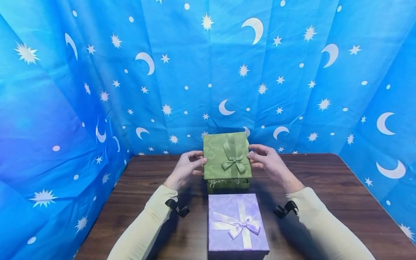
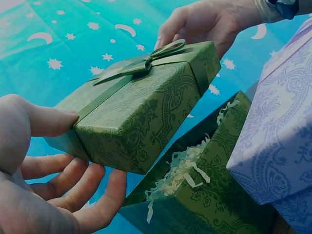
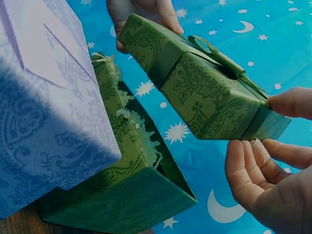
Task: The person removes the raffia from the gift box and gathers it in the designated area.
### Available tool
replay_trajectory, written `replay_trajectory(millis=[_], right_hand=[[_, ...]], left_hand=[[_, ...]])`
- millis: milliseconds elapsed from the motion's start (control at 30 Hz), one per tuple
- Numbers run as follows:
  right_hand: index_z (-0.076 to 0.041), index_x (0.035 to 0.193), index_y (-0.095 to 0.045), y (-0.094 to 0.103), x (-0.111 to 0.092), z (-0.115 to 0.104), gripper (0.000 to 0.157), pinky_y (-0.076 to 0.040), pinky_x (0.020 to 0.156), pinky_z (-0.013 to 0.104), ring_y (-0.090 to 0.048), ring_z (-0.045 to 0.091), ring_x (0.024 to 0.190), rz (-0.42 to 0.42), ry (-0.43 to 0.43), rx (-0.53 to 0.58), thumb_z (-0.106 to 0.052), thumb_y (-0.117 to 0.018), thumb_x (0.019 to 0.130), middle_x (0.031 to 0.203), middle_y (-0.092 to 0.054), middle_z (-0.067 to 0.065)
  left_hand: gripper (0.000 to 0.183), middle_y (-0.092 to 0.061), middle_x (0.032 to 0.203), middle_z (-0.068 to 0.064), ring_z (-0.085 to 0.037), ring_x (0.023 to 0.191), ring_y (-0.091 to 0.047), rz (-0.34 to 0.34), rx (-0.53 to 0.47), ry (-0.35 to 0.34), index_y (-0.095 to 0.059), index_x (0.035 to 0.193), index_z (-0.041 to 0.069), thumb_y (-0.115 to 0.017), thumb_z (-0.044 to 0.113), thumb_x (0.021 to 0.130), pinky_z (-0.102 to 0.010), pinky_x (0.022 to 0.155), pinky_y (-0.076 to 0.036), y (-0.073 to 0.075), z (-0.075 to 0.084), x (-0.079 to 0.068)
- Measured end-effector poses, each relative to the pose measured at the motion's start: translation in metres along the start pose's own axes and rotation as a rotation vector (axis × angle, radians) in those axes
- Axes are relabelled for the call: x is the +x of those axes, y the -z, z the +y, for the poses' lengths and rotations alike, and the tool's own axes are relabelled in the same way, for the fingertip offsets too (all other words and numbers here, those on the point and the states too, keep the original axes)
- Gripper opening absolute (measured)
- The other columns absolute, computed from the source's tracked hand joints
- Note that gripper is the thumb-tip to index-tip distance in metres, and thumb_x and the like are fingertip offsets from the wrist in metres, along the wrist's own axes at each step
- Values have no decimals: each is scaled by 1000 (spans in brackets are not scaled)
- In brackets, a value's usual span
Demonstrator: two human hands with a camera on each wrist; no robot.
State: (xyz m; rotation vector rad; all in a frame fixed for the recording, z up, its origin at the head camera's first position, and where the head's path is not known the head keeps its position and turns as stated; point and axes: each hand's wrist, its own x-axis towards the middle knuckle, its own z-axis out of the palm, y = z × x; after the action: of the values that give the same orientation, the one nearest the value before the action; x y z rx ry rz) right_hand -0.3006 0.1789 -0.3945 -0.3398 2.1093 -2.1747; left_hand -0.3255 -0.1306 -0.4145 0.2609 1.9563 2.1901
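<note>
Both hands hold a green patterned gift box lid [image 1: 214,155] with a ribbon bow, lifted above its green box base [image 1: 227,185]. My left hand [image 1: 188,167] pinches the lid's left side, thumb on top and fingertips beneath, as the left wrist view shows. At the opposite side, my right hand [image 1: 268,162] grips the edge in the same way, clearest in the right wrist view. Pale shredded paper filler [image 2: 183,168] pokes over the base's rim. In front stands a lilac gift box [image 1: 224,242] with its bowed lid on.
Everything stands on a dark wooden table [image 1: 130,213]. Behind it and at both sides hangs a blue cloth [image 1: 191,68] printed with moons and stars. Black straps [image 1: 178,208] with small devices sit on both wrists.
</note>
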Motion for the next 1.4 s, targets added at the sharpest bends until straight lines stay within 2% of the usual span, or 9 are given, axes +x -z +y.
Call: replay_trajectory(millis=[133, 333, 567, 700, 767, 967, 1267, 1400], right_hand=[[11, 136, -41, -2, 0, -2, 51, -60, 76, 34, -62, 13, 80, 7, 17, 9, -8, -63, 93, 95, -57, 1], [10, 135, -42, -4, -1, -3, 48, -60, 72, 29, -63, 12, 79, 8, 28, 17, -3, -61, 93, 93, -59, 2], [8, 131, -44, -6, -5, -9, 44, -60, 73, 30, -65, 11, 81, 1, 66, 45, 1, -60, 92, 93, -61, 3], [4, 128, -48, -4, -9, -12, 40, -60, 71, 29, -64, 11, 80, 12, 87, 60, 3, -61, 90, 95, -61, 4], [3, 127, -49, -3, -10, -13, 40, -60, 72, 30, -65, 11, 81, 9, 94, 65, 3, -63, 90, 96, -61, 5], [5, 128, -48, -6, -13, -9, 43, -60, 72, 30, -64, 10, 82, 14, 126, 47, 3, -64, 89, 96, -62, 3], [6, 125, -51, -5, -13, -3, 39, -60, 73, 31, -64, 9, 84, 16, 195, 8, 4, -65, 88, 96, -64, 1], [8, 122, -52, -5, -12, -3, 37, -59, 72, 28, -65, 9, 84, 16, 234, 23, 5, -65, 87, 97, -65, 1]], left_hand=[[42, -55, 97, -4, -18, 79, -60, -10, 10, -21, -54, 126, -4, -68, 3, 88, -50, 72, -60, 1, 0, -1], [42, -54, 99, -4, -17, 82, -62, -22, 8, -27, -53, 126, -4, -69, 2, 87, -47, 71, -60, 3, 3, -3], [46, -54, 102, -5, -15, 88, -64, -25, 40, -57, -54, 129, -3, -70, 4, 86, -54, 78, -57, 3, 11, -1], [48, -55, 104, -5, -14, 89, -64, -44, 50, -56, -53, 130, -3, -70, 5, 86, -52, 78, -59, -1, 13, -1], [48, -55, 104, -5, -14, 89, -63, -41, 49, -63, -52, 130, -4, -70, 4, 86, -50, 77, -59, -1, 14, -3], [47, -55, 105, -5, -14, 89, -62, -31, 46, -71, -52, 130, -2, -69, 2, 86, -55, 81, -57, -1, 12, -7], [49, -56, 104, -4, -13, 88, -62, -35, 36, -90, -51, 131, -1, -70, 0, 86, -39, 72, -60, 1, 10, -11], [49, -56, 104, -5, -14, 89, -61, -44, 43, -103, -52, 130, 0, -71, 1, 85, -41, 76, -59, 0, 13, -11]])
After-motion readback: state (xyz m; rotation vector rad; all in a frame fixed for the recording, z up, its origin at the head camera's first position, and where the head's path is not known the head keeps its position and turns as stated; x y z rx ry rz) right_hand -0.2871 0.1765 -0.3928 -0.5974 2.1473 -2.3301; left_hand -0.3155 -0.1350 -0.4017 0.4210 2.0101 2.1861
